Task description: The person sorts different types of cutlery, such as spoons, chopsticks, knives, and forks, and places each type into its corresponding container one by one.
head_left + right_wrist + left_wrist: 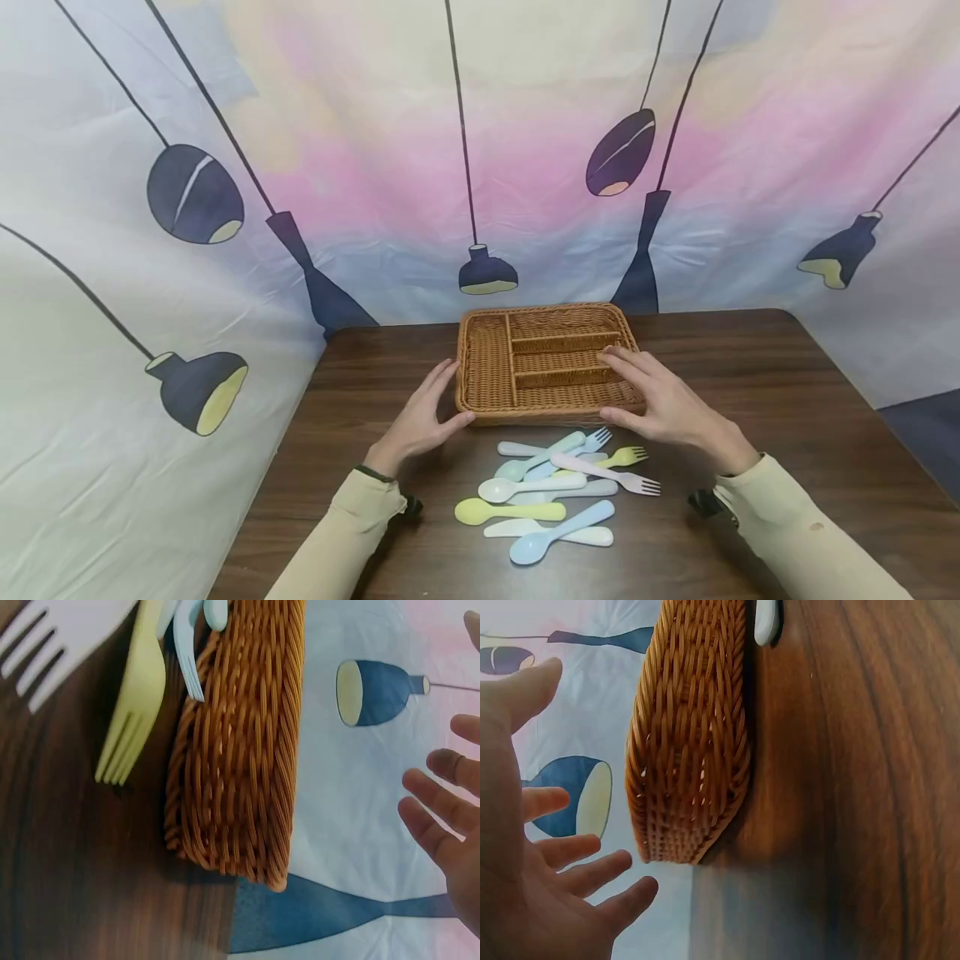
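Observation:
A brown wicker tray with several compartments stands at the back of the table. My left hand is at its left end, fingers spread and relaxed; in the left wrist view the hand shows a gap to the wicker wall. Over the tray's right side my right hand is spread, holding nothing; the right wrist view shows that hand apart from the wicker wall. In front of the tray lies a pile of pastel cutlery, with a yellow spoon, a blue spoon and a pink fork.
The dark wooden table reaches back to a hanging cloth printed with lamps, just behind the tray. A yellow-green fork lies close by the tray's front wall, with a blue fork touching or nearly touching the wicker.

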Available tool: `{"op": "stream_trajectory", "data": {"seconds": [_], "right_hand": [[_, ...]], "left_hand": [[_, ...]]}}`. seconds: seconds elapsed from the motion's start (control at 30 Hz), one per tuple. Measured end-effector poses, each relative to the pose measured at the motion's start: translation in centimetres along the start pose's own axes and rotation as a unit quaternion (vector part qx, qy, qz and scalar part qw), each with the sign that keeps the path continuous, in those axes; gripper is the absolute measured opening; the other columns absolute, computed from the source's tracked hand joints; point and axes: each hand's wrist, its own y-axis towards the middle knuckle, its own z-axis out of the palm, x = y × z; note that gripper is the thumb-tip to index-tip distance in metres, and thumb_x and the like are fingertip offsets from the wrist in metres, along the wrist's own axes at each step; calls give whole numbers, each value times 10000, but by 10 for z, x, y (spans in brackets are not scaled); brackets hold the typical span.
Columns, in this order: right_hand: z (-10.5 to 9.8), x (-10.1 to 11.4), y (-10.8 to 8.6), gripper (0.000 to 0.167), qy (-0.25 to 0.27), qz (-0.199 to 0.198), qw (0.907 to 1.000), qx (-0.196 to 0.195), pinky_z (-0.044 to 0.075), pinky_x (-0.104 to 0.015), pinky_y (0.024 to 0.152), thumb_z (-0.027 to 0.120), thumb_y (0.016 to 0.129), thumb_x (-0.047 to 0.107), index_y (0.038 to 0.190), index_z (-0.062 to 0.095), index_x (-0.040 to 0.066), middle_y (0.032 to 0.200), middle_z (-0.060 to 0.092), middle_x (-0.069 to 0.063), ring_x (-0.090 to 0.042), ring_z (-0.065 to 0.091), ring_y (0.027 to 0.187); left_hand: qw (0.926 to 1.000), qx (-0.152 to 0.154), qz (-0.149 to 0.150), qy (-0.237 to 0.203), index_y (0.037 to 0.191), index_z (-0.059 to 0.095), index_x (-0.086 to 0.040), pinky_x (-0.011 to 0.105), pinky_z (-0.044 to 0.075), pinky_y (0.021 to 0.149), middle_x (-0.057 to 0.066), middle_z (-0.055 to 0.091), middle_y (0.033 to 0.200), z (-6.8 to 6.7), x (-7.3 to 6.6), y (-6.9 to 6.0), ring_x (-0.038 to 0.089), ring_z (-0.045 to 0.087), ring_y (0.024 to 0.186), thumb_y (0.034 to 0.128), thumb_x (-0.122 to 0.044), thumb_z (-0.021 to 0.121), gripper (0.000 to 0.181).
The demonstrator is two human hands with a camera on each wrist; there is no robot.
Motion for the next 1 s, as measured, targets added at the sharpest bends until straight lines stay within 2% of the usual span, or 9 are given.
{"op": "stream_trajectory", "data": {"seconds": [0.13,0.4,0.67,0.87,1.0], "right_hand": [[6,6,-1,723,137,-177,9997,114,443,-596,1032,759,827,385,1435,477,113,1408,521,-157,-354,486,1278],[15,13,-3,647,176,-431,9988,153,552,-492,914,757,838,380,1379,534,104,1322,592,-96,-261,574,1174],[28,15,-8,552,412,-808,9956,240,603,-392,847,769,840,309,1293,604,39,1207,652,-68,-203,646,1059],[39,15,-15,500,586,-765,9941,497,595,-390,894,756,856,298,1269,627,47,1216,664,-66,-214,651,1084],[46,13,-20,426,685,-789,9923,663,606,-350,860,755,860,257,1221,656,54,1161,683,-35,-176,658,1046]], "left_hand": [[9997,-39,-91,-207,1543,286,-154,636,363,1108,123,244,1601,6,2,2,378,317,1426,868,-501,669,850],[9983,-79,-65,-575,1537,297,-117,469,417,1127,194,275,1571,16,7,8,338,405,1380,846,-423,738,875],[9983,-141,-173,-534,1483,401,-82,491,408,1132,200,329,1544,20,6,8,344,392,1389,868,-405,720,764],[9982,-293,-181,-494,1476,404,-59,524,381,1143,204,375,1518,23,8,7,355,402,1379,871,-382,723,757],[9975,-307,-236,-589,1471,411,-53,485,443,1103,200,386,1508,26,10,6,346,431,1358,888,-361,714,726]]}}
